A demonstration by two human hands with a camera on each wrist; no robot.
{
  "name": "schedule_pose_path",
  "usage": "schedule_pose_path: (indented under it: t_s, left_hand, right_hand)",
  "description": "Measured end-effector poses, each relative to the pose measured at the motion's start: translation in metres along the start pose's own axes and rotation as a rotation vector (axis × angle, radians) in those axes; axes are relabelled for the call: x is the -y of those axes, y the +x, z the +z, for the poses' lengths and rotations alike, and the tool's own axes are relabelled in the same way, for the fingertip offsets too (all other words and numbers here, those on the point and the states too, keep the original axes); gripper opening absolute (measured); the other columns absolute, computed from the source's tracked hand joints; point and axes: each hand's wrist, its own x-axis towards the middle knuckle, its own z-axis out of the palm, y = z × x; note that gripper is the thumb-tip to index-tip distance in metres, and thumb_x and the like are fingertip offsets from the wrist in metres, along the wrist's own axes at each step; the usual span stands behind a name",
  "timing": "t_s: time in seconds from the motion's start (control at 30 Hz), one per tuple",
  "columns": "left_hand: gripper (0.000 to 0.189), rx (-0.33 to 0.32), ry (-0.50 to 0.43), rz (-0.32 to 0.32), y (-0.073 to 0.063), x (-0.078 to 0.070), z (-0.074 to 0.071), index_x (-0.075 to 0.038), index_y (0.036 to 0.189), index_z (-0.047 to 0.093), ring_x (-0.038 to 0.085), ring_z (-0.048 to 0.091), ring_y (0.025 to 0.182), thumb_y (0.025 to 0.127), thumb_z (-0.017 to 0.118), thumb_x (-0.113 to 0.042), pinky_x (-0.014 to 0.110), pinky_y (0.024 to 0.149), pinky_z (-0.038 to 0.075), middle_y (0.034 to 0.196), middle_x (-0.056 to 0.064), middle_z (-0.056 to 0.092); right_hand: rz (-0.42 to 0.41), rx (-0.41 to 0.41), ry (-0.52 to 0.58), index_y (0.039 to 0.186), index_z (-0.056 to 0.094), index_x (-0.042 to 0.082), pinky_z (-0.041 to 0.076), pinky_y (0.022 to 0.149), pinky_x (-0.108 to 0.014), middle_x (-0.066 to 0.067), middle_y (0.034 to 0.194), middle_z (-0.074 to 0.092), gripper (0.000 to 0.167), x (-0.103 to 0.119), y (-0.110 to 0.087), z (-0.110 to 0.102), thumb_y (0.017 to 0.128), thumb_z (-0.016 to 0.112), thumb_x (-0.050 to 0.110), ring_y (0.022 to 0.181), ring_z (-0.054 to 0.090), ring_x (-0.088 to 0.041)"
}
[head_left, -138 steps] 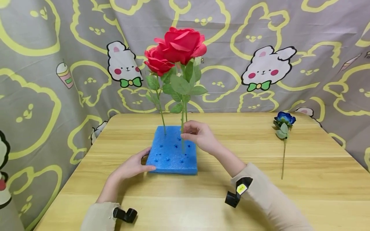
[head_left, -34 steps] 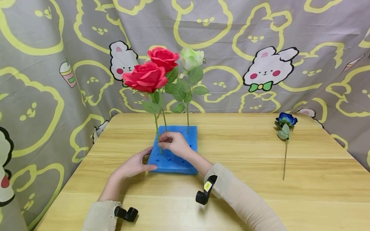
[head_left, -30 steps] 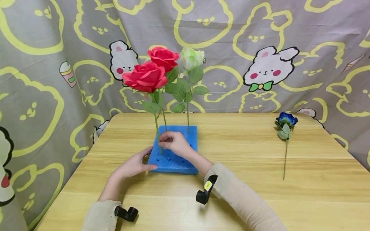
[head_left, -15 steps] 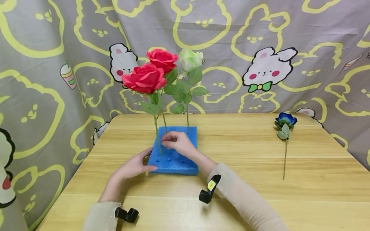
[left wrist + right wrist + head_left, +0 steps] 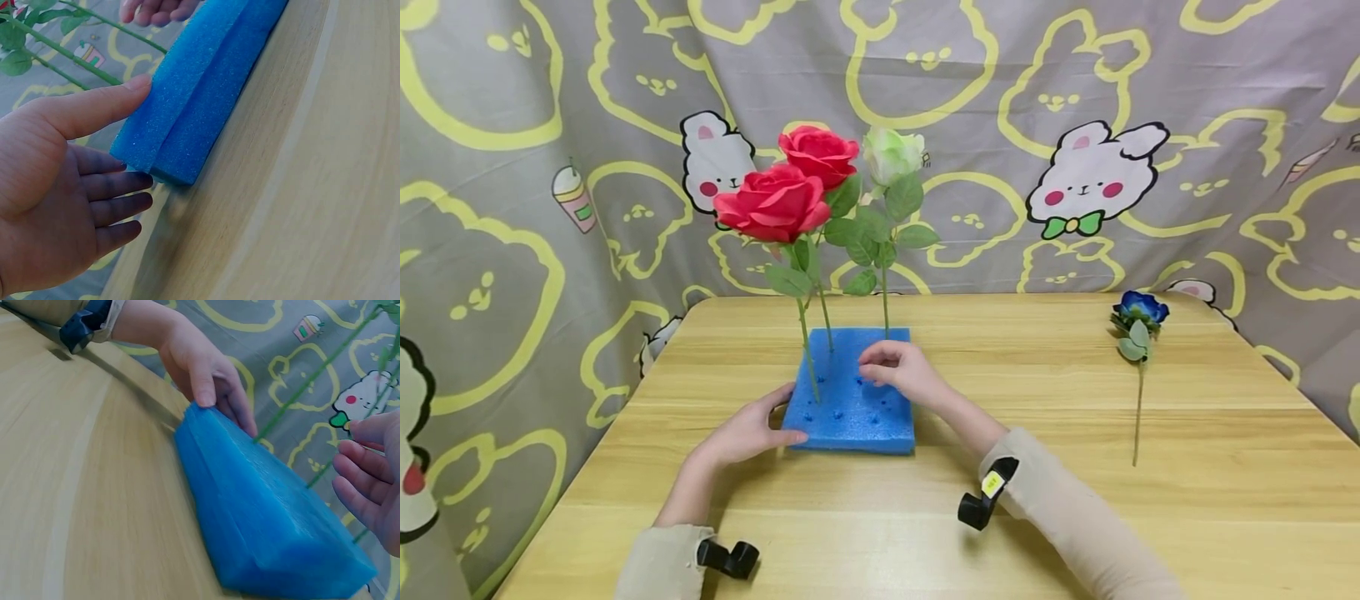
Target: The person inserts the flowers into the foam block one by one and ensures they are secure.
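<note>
A blue foam block (image 5: pixel 850 429) with several holes lies on the table. My left hand (image 5: pixel 741 432) rests at its left side, thumb on the top near the front corner; in the left wrist view the fingers (image 5: pixel 119 209) are fairly straight beside its end. Two red roses stand in the block: the nearer red rose (image 5: pixel 775 202) at the left, leaning slightly left, and the farther red rose (image 5: pixel 822 154) behind it. A pale green-white rose (image 5: pixel 892 156) stands at the back right. My right hand (image 5: pixel 910 372) hovers over the block's right half, fingers loosely bent, holding nothing.
One blue rose (image 5: pixel 1140 312) lies on the right side of the wooden table (image 5: pixel 1037 358), its stem toward me. A patterned grey curtain (image 5: pixel 970 100) hangs behind and at the sides. Both wrists carry black cameras.
The right hand has brought the red rose to the block's left side, let go of its stem, and moved right. The left hand stays at the block.
</note>
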Motion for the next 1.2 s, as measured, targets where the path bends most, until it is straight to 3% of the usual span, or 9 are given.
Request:
schedule_pose_path:
  t_s: [0.17, 0.37, 0.6, 0.87, 1.2]
  left_hand:
    - [0.091, 0.001, 0.017, -0.007, 0.0, 0.0, 0.0, 0.003, 0.144, 0.024, 0.038, 0.032, 0.13, 0.08, 0.071, -0.041, 0.052, 0.102, 0.03, 0.143, 0.023, 0.033]
    - [0.091, 0.002, 0.017, -0.005, -0.001, 0.0, -0.001, 0.003, 0.144, 0.024, 0.039, 0.032, 0.13, 0.08, 0.07, -0.041, 0.053, 0.102, 0.03, 0.144, 0.023, 0.033]
    - [0.09, 0.003, 0.016, 0.002, -0.002, -0.001, -0.001, 0.003, 0.144, 0.024, 0.039, 0.032, 0.13, 0.081, 0.07, -0.04, 0.053, 0.102, 0.031, 0.143, 0.023, 0.033]
    - [0.091, 0.003, 0.015, -0.01, -0.002, -0.002, -0.001, 0.003, 0.144, 0.024, 0.039, 0.031, 0.131, 0.08, 0.07, -0.041, 0.053, 0.102, 0.029, 0.144, 0.024, 0.033]
    - [0.091, 0.0, 0.029, -0.008, -0.001, -0.002, 0.0, 0.004, 0.144, 0.024, 0.039, 0.031, 0.131, 0.08, 0.07, -0.042, 0.053, 0.103, 0.028, 0.144, 0.023, 0.032]
  right_hand:
    - [0.035, -0.024, -0.014, 0.105, 0.06, -0.011, 0.054, 0.072, -0.036, -0.009, 0.09, 0.066, 0.024, -0.001, -0.012, -0.018, 0.088, 0.062, 0.007, 0.08, 0.063, -0.026]
    - [0.062, -0.052, -0.016, 0.108, 0.058, -0.013, 0.05, 0.078, -0.049, -0.012, 0.091, 0.066, 0.029, -0.002, -0.027, -0.038, 0.089, 0.061, 0.009, 0.084, 0.063, -0.025]
    - [0.047, -0.082, -0.049, 0.106, 0.06, -0.009, 0.054, 0.073, -0.035, -0.015, 0.093, 0.065, 0.026, 0.001, -0.043, -0.062, 0.09, 0.06, 0.011, 0.084, 0.062, -0.022]
    - [0.05, -0.139, -0.078, 0.108, 0.059, -0.009, 0.054, 0.072, -0.031, -0.016, 0.093, 0.065, 0.025, 0.005, -0.061, -0.092, 0.092, 0.057, 0.01, 0.082, 0.064, -0.017]
    - [0.069, -0.226, -0.11, 0.111, 0.054, -0.012, 0.053, 0.071, -0.028, -0.003, 0.089, 0.066, 0.032, 0.011, -0.09, -0.134, 0.095, 0.054, 0.015, 0.082, 0.064, -0.01]
